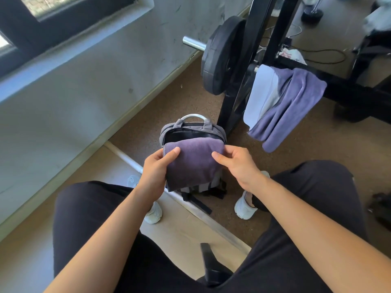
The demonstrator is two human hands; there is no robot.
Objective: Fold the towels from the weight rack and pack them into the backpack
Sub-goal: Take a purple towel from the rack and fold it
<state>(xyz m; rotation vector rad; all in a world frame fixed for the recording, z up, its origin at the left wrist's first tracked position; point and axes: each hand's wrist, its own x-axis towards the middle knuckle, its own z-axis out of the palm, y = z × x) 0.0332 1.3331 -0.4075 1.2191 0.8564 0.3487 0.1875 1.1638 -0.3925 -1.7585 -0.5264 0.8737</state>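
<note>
At the centre of the frame we see a folded towel point(193, 161), dark purple, held over the open top of the backpack point(190, 129), which stands on the floor between our feet. Our left hand point(155, 173) grips the towel's left edge, thumb on top and fingers curled beneath. Our right hand point(238, 163) pinches its right edge, thumb on the cloth. The towel's far edge lies at the bag's mouth; it may be just inside, but we cannot tell from this angle. At the upper right the rack point(251, 49) carries two more towels draped side by side and touching: a pale towel point(261, 92) on the left, a purple towel point(296, 98) on the right. A black plate point(220, 56) sits on the rack just left of them.
</note>
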